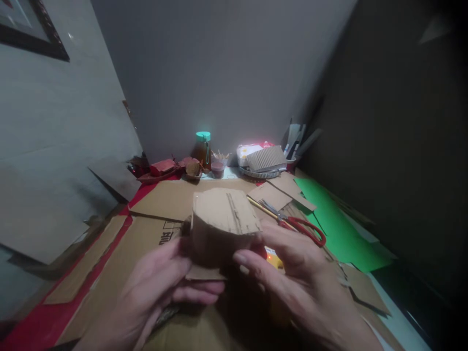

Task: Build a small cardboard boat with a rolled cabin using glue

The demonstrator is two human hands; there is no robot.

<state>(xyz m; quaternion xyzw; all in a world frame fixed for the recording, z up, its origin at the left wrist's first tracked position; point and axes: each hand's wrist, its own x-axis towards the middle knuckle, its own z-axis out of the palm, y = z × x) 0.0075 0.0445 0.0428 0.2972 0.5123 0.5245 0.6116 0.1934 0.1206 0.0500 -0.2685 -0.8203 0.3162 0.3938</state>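
Note:
A small cardboard box-like piece (223,214) with a curved side wall and a flat top is held up between my two hands. My left hand (164,287) grips its lower left, the thumb on the side and the fingers under a flat cardboard base. On the right, my right hand (292,273) closes its thumb and fingers round the wall and top edge. Just beyond my right hand lie scissors with red handles (303,229), beside a thin stick. A yellow object (274,260) with a small lit red spot is partly hidden behind that hand.
Cardboard sheets (157,202) cover much of the red-and-white table. Green sheet (340,224) lies at the right. Along the back wall stand a bottle with a teal lid (203,146), a small cup (218,169), a tray with corrugated card (266,158) and a holder of tools (293,141).

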